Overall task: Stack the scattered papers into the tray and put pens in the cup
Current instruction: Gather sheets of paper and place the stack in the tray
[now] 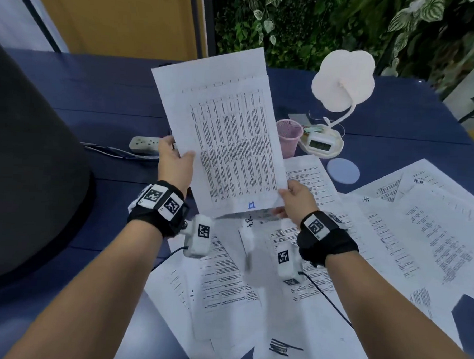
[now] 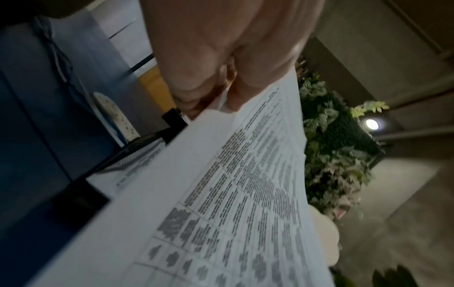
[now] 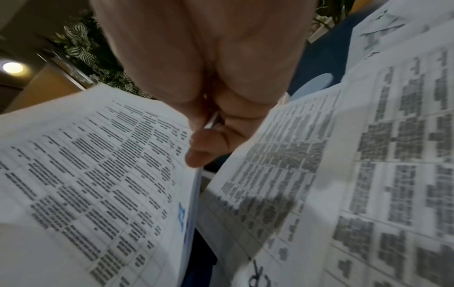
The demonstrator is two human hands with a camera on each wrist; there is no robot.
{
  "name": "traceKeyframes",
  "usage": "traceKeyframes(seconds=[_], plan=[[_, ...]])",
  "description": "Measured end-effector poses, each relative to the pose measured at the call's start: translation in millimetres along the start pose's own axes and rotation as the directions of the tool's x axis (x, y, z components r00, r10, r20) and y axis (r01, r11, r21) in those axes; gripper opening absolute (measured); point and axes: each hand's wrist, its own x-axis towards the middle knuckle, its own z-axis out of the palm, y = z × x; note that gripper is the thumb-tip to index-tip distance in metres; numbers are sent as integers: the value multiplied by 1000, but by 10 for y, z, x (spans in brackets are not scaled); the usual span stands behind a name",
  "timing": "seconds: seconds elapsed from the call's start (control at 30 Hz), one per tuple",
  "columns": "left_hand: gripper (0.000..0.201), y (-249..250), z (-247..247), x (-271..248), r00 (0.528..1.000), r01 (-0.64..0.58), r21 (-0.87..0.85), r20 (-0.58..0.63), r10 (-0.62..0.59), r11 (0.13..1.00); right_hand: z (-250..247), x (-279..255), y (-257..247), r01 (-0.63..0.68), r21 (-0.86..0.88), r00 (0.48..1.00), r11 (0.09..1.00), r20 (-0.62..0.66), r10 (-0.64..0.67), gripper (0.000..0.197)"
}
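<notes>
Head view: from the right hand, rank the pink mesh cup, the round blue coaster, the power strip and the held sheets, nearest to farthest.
1. Held sheets, pinched at their lower corner by the right hand.
2. Round blue coaster, up and to the right.
3. Pink mesh cup, straight beyond the hand.
4. Power strip, far left, past the left hand.
Coaster and cup are nearly level; their order is uncertain.

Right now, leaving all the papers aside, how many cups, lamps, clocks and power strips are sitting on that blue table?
Pink cup: 1
White flower-shaped lamp: 1
Small clock: 1
Power strip: 1
Total: 4
</notes>
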Motion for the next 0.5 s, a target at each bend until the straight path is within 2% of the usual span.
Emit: traceKeyframes(seconds=[0.13,0.23,0.33,0.43,0.5], plan=[[44,94,-66,55,985,-128,162,-94,145,978,100,182,-214,33,25,996,999,-84,-30,20],[33,216,-141,193,967,-203,267,-95,235,942,145,310,-364,40,66,988,997,-153,-29,20],[30,375,-190,358,965,-252,569,92,244,783,206,430,-496,51,114,983,992,-180,-30,20],[55,409,-213,519,943,-327,760,299,145,561,289,565,-612,53,177,984,983,-179,-20,17],[71,370,-209,638,932,-346,838,360,49,422,346,686,-660,45,183,983,982,-184,-11,19]])
